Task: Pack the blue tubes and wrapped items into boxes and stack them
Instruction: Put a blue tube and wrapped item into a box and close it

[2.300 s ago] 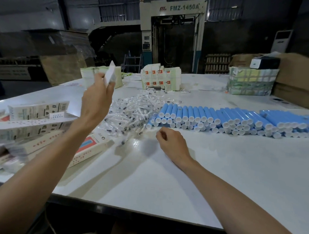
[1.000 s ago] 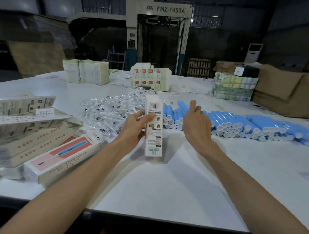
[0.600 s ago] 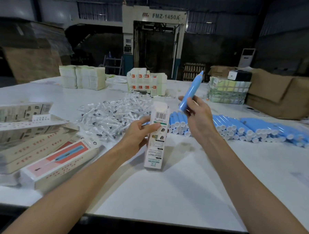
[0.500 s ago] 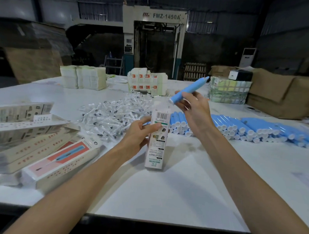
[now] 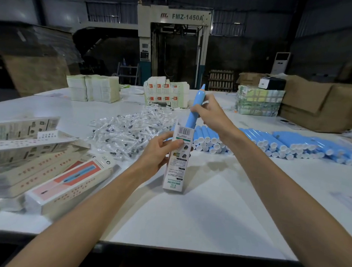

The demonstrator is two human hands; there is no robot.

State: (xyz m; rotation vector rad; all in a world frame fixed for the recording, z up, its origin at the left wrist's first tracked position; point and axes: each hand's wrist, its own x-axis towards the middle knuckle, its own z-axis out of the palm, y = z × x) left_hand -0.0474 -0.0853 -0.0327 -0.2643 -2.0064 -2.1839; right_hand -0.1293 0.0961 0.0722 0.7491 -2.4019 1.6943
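Above the table point(image 5: 207, 216) | left hand point(image 5: 158, 150) grips upright white box point(image 5: 177, 168) | right hand point(image 5: 211, 112) pinches blue tube point(image 5: 195, 108), tip up

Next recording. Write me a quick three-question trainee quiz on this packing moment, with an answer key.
1. True or false: the blue tube is fully inside the white box.
2. What does the right hand hold? A) a tape roll B) the blue tube C) nothing
3. Fill in: the pile of wrapped items lies to the box's ___.
Key: 1 false; 2 B; 3 left.
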